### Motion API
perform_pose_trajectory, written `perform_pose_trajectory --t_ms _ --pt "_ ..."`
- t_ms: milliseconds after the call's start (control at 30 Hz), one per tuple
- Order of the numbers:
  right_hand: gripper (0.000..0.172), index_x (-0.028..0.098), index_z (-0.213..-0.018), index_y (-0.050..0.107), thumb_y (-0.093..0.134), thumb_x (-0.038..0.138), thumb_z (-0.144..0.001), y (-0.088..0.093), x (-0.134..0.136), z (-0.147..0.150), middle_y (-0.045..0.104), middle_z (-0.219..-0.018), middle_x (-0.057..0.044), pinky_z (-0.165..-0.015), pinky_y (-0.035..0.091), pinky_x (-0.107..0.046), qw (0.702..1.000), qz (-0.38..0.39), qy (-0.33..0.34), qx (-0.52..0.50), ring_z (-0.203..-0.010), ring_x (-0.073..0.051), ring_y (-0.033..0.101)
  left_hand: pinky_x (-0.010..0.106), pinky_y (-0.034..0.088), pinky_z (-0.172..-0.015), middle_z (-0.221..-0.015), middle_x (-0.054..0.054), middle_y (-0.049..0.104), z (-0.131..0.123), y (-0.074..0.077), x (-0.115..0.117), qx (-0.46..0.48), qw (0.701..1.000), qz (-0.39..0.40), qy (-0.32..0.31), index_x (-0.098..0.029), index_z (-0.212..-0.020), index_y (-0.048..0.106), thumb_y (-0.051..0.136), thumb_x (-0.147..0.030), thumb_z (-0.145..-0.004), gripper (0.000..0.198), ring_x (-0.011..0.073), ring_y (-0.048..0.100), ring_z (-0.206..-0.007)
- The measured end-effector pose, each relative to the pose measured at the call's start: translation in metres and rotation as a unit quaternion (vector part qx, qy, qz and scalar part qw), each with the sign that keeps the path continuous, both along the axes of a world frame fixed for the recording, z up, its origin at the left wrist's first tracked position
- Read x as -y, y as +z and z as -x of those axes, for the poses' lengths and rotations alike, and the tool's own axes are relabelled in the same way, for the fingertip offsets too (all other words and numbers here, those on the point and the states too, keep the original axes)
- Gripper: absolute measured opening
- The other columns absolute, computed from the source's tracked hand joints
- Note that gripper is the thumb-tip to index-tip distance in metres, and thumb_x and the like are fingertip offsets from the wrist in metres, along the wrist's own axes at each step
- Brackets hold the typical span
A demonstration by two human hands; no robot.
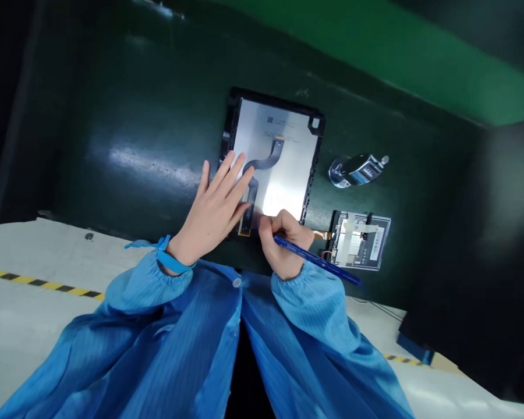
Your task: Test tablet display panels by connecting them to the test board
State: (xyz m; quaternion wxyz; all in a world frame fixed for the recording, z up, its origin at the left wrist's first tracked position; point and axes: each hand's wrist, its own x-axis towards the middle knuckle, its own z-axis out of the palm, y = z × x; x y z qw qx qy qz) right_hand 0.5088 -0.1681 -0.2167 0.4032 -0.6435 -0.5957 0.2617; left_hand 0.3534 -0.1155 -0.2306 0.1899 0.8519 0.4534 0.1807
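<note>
A tablet display panel [283, 174] lies back-up on the dark green bench, silver with a black frame and a dark flex cable [268, 160] curving across it. My left hand [216, 209] lies flat on the panel's left side, fingers stretched out and pressing near the cable. My right hand [283, 241] is closed around a blue pen-like tool [318, 261], its tip down at the panel's near edge by the cable's end. Both arms wear blue smock sleeves, and a blue strap circles the left wrist.
A small circuit board module [360, 240] lies to the right of the panel, joined by a thin orange flex. A shiny metal device [356, 170] sits further back right. The green bench surface [135, 145] spreads left. The floor below shows a yellow-black stripe [39, 282].
</note>
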Motion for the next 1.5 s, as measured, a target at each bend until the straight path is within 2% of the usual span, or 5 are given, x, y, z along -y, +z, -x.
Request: perform_pose_trajectory --t_ms 633,867,1133,1333,1500 --pt "0.034 0.022 -0.067 0.041 0.067 0.028 -0.089 0.003 0.002 -0.01 0.048 -0.056 0.008 -0.045 0.035 -0.021 0.994 -0.039 -0.054 -0.09 -0.045 -0.007 0.042 0.061 0.012 -0.123 -0.163 0.019 0.03 0.005 0.014 -0.002 -0.034 0.999 0.014 -0.014 -0.014 -0.153 0.03 0.037 -0.021 -0.1 0.054 0.0322 0.019 -0.154" --pt "0.015 0.026 -0.11 0.062 0.052 0.031 -0.101 0.023 0.005 -0.078 0.07 -0.089 -0.002 -0.061 0.05 -0.032 0.999 -0.03 0.015 -0.004 -0.062 -0.016 0.061 0.058 0.031 -0.116 -0.158 0.021 0.035 -0.018 0.038 -0.046 -0.05 0.998 -0.008 -0.035 -0.012 -0.141 0.044 0.034 -0.02 -0.1 0.043 0.0363 0.031 -0.148" --pt "0.019 0.022 -0.087 0.052 0.07 0.028 -0.089 0.011 0.003 -0.107 0.067 -0.087 -0.002 -0.078 0.047 -0.034 0.982 0.041 0.169 0.075 -0.079 -0.02 0.063 0.054 0.043 -0.102 -0.101 0.017 0.065 -0.044 0.037 -0.093 0.01 0.997 0.044 -0.057 -0.013 -0.086 0.064 0.032 -0.042 -0.102 0.047 0.0347 0.059 -0.113" --pt "0.023 0.022 -0.082 0.046 0.067 0.027 -0.091 0.02 0.003 -0.1 0.064 -0.083 0.0 -0.072 0.046 -0.027 0.981 0.058 0.163 -0.088 -0.073 -0.015 0.06 0.038 0.05 -0.057 -0.054 0.008 0.058 -0.025 0.075 -0.091 0.227 0.825 0.507 -0.104 -0.021 -0.068 0.064 0.029 -0.075 -0.088 0.068 0.0218 0.057 -0.052" --pt "0.025 0.023 -0.081 0.043 0.066 0.024 -0.093 0.024 0.005 -0.092 0.066 -0.086 -0.001 -0.071 0.048 -0.026 0.963 0.034 0.171 -0.204 -0.075 -0.013 0.063 0.034 0.033 -0.048 -0.045 0.0 0.034 -0.019 0.092 -0.055 0.333 0.718 0.606 -0.083 -0.021 -0.058 0.061 0.044 -0.059 -0.087 0.051 0.0149 0.034 -0.044"
